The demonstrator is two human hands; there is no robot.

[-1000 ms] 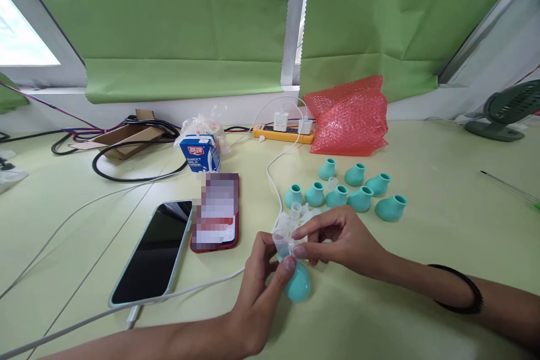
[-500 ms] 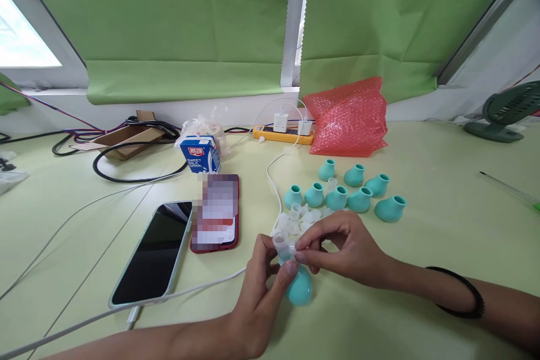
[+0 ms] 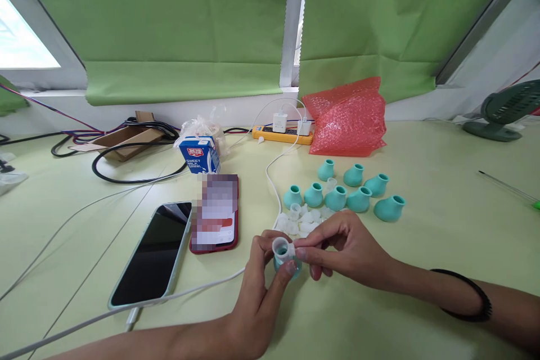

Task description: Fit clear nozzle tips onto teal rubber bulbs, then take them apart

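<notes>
My left hand (image 3: 259,281) is closed around a teal squeeze bulb (image 3: 298,270) with a translucent plastic collar (image 3: 276,248) at its top. The collar's round opening faces up toward me. From the right, my right hand (image 3: 343,247) pinches a small translucent piece (image 3: 291,250) against the collar's side; whether it is joined there I cannot tell. Just beyond my fingers lies a loose pile of small translucent plastic parts (image 3: 310,217), partly hidden by my right hand. Behind it stand several teal bulbs (image 3: 336,199) with open necks.
To the left lie a black-screened phone (image 3: 154,256) and a red-cased phone (image 3: 215,214), with a white cable (image 3: 202,284) across the table. Farther back are a blue milk carton (image 3: 200,156), an orange power strip (image 3: 270,135), and a red bubble-wrap bag (image 3: 348,126). A screwdriver (image 3: 506,185) lies right.
The bulb in my left hand has tipped so that the collar's opening turns up toward me, and less of the teal body shows. My right hand still pinches at the collar's side.
</notes>
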